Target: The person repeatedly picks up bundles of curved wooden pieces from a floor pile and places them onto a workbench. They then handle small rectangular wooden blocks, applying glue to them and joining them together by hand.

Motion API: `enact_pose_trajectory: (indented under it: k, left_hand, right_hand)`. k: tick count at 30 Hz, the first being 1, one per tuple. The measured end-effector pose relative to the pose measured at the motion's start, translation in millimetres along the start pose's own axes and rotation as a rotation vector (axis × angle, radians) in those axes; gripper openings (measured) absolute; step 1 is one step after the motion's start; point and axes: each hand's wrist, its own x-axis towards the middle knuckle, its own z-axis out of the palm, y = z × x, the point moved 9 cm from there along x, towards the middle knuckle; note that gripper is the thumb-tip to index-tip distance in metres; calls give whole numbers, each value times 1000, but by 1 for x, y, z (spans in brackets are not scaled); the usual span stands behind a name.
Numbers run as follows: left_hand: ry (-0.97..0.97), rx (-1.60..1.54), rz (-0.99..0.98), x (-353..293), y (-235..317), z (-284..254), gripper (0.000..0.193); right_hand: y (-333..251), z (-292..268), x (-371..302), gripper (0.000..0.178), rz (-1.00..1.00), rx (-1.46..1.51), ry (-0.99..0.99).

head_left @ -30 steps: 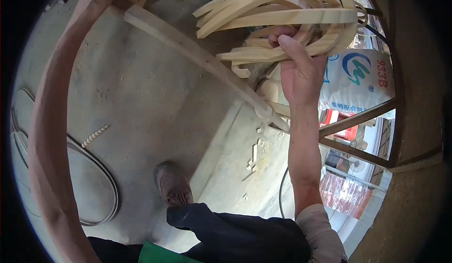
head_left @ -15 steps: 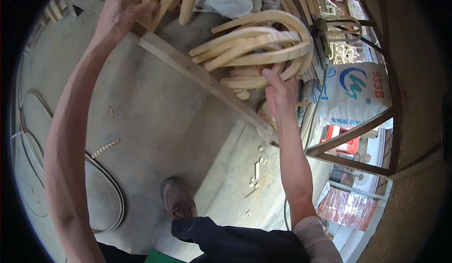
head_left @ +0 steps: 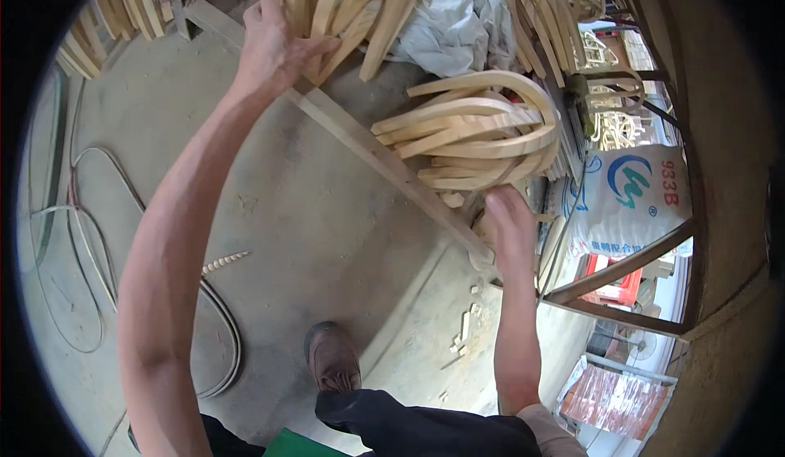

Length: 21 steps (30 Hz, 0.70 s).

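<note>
Withdrawing from the bent-wood bundle (head_left: 466, 130), right hand (head_left: 509, 212) blurred, fingers curled, any hold unclear. Bundle, lowered from a second ago, lay just beyond those fingers, seemingly self-supported. Left hand (head_left: 278, 52) touched curved strips (head_left: 396, 22) beyond its thumb; grip hidden, couldn't tell.

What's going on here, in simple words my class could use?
A person is handling curved wooden pieces with bare hands. The left hand is at the upper group of curved pieces. The right hand is beside the lower group; blur hides whether it touches. A crumpled white sheet lies beyond.
</note>
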Motion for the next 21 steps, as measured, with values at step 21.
enact_pose_trajectory:
  k: [21]
  left_hand:
    - [-442, -303, -73, 45, -8, 1, 100]
  right_hand:
    - [-6, -7, 9, 49, -296, 458, 262]
